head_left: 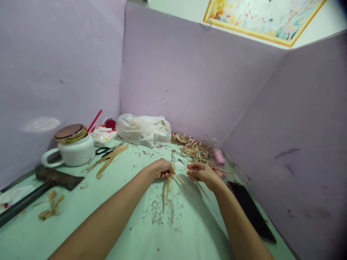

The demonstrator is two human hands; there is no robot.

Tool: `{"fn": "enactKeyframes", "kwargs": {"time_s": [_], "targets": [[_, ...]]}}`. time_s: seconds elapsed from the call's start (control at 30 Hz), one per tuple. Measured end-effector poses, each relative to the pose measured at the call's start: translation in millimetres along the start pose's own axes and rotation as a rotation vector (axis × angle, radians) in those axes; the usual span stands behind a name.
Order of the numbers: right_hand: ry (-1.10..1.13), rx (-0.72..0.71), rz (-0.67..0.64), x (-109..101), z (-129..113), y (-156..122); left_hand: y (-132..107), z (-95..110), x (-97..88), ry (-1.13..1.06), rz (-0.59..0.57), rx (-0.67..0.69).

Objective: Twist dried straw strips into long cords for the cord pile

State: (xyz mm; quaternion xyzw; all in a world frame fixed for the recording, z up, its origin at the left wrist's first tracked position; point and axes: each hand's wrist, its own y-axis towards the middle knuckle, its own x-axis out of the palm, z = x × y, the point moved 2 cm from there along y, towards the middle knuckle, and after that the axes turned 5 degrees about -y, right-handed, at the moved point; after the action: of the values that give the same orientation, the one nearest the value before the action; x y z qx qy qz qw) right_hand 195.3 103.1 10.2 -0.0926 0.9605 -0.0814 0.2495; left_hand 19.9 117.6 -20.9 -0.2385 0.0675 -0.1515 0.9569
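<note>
While the left hand (164, 168) is closing in a fist-like pinch around a bundle of straw strips (168, 186) at the middle of the table (130, 231), the right hand (202, 172) is gripping a pale strip (202, 189) just to the right, its fingers curling inward. The bundle's loose ends are hanging toward the near side, and a thin cord (174, 158) is running from the left hand toward the far side. Dark specks (162, 213) are lying nearer, below the bundle. Beyond the right hand, a tangled straw heap (193, 148) is resting beside a pink thread spool (219, 157), and a dark flat device (252, 211) is lying near the right forearm. At the far side a white plastic bag (145, 130) is sitting against the wall. To the left, more strips (112, 160) are lying near black-handled scissors (102, 150), a lidded white mug (77, 151) is standing, and a hatchet (59, 178) is lying nearer.
</note>
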Motion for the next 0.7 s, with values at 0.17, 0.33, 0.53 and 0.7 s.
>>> {"fn": "enactKeyframes", "kwargs": {"time_s": [0.17,0.33,0.53,0.7], "targets": [[0.155,0.057,-0.005,31,3,-8,-1,0,-0.8,0.007,-0.035,-0.064],[0.253,0.090,-0.003,41,2,-6,0,0,-0.5,-0.013,-0.021,-0.035],[0.308,0.095,-0.041,48,-1,-8,0,-1,0.4,0.009,-0.004,-0.003],[0.256,0.050,0.024,53,8,0,1,-1,0.7,0.032,-0.015,0.007]]}}
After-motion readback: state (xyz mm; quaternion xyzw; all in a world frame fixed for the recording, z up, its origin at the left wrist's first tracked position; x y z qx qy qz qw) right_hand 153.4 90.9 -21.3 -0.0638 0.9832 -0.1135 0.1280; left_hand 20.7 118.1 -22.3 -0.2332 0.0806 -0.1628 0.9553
